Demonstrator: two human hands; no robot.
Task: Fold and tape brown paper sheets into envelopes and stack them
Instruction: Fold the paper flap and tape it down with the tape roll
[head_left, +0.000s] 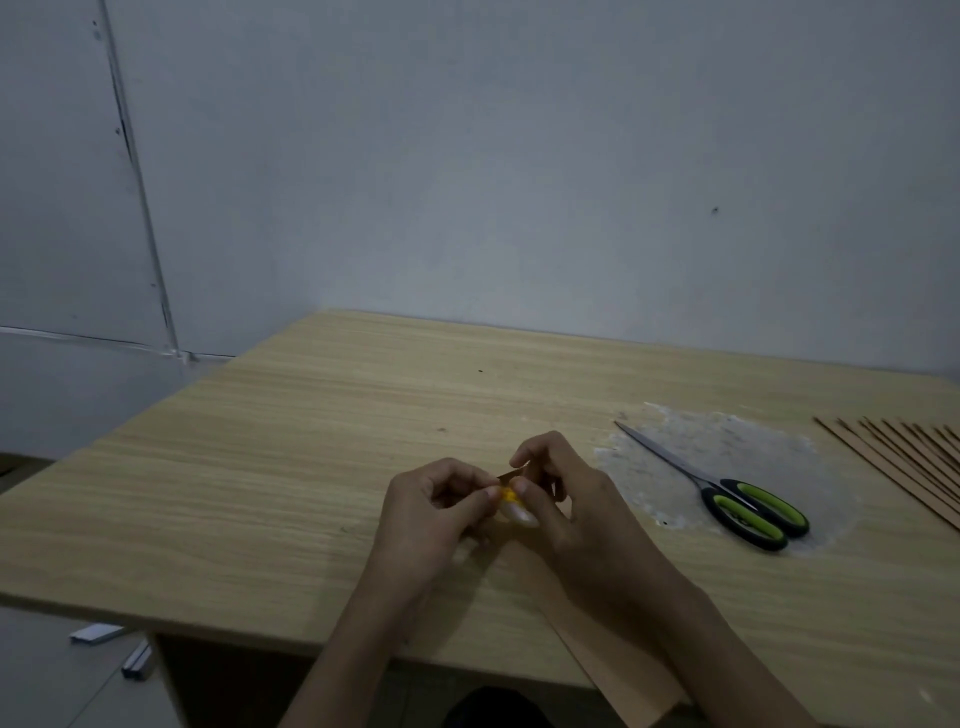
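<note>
- Nearest me, at the bottom of the frame right of centre, a brown paper sheet (613, 670) lies flat. It runs from under the wrists out past the near edge of the table (311, 441). It looks folded into a long strip, though I cannot see a taped seam on it.
- Just above it, at centre frame, the left hand (436, 504) and right hand (566, 499) meet over a small tape roll (511, 506) with a yellow core.
- The right hand has its thumb and curled fingers closed round the roll. The left hand pinches at the roll's edge with thumb and fingertip, and I judge it is picking up the tape end, though the end itself is too small to make out.
- My reading of progress: this sheet is folded but not yet taped. Pulling, cutting and sticking the tape are left, then stacking.
- To the right, well apart from the hands, scissors (737, 501) with green and black handles lie closed on a crinkled clear plastic film (727, 447), within easy reach for the cut.
- At the right edge, a fanned pile of brown sheets (914, 457) lies on the table. I cannot tell whether these are finished envelopes or unfolded stock.
- Nothing lies between the hands and the scissors.
- Lower left, off the table, small pale strips (98, 633) lie on the floor.
- Behind everything, a plain grey wall (519, 156) fills the upper frame.
</note>
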